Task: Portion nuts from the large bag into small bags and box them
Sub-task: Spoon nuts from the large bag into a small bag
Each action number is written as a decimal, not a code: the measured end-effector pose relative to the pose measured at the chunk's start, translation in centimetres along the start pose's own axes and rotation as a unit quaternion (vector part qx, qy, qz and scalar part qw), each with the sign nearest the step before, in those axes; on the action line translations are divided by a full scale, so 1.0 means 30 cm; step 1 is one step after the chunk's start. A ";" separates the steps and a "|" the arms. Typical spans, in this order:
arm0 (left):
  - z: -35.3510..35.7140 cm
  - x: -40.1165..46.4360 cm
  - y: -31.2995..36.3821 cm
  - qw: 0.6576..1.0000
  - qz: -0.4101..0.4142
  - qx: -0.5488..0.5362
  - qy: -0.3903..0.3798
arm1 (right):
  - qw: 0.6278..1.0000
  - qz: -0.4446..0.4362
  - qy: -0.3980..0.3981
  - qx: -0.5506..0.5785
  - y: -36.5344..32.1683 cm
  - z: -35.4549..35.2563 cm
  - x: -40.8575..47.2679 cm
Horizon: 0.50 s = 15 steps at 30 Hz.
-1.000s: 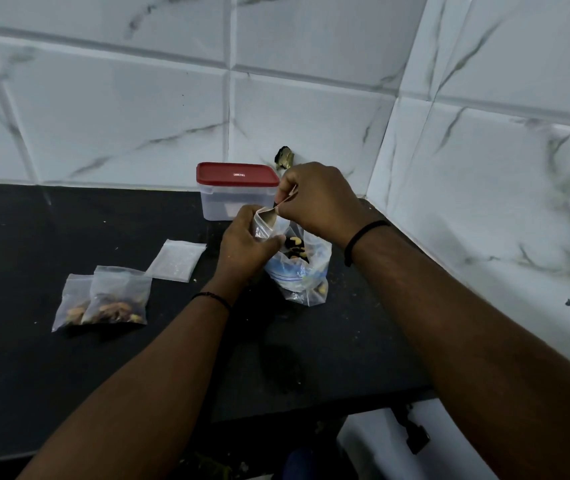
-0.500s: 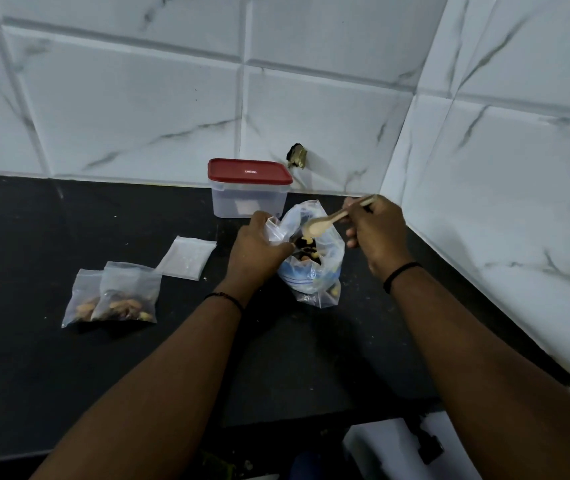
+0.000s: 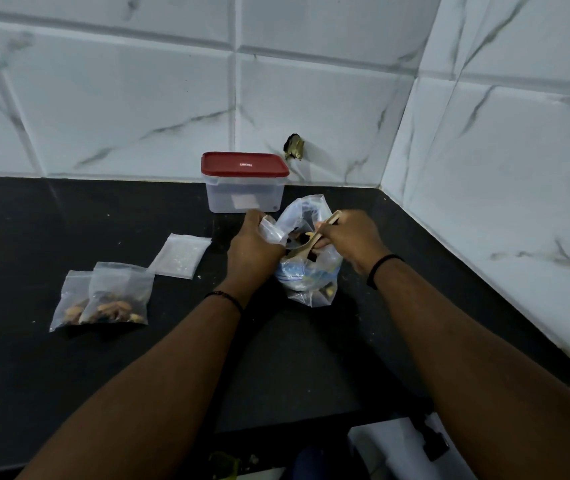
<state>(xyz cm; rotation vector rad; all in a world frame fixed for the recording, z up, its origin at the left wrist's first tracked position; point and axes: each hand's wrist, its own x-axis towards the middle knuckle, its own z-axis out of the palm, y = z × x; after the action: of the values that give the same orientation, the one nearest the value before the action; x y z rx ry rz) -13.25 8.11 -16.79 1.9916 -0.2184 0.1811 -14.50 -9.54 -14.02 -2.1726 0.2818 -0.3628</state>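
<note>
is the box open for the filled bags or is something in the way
The red lid sits shut on the box, blocking the way in for the two filled bags. It must come off first.

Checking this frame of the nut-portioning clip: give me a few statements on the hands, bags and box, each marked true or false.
1. The right hand holds a wooden spoon dipped into the large bag. True.
2. The left hand lies flat on the counter. False: it grips the large bag's rim.
3. The box stands open. False: its red lid is on.
4. Two filled small bags lie left of the large bag. True.
5. The empty small bag is inside the box. False: it lies on the counter.
</note>
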 end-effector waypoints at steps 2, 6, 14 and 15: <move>0.008 0.000 0.002 1.000 0.006 0.000 0.007 | 0.996 0.042 -0.020 0.081 -0.001 0.022 -0.002; 0.013 0.006 -0.014 0.999 0.013 -0.001 0.031 | 0.984 0.098 -0.077 0.130 -0.061 0.002 -0.049; 0.003 0.035 -0.028 0.998 0.027 -0.029 0.038 | 0.977 0.136 -0.121 0.115 -0.089 -0.063 -0.047; 0.001 0.037 -0.031 0.999 0.024 -0.031 0.035 | 0.973 0.146 -0.120 0.132 -0.093 -0.054 -0.061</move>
<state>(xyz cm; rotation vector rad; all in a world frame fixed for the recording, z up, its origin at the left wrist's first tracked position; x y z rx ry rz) -11.96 8.37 -17.37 1.9162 -0.2228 0.2716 -16.60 -8.51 -11.13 -1.8553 0.3876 0.0297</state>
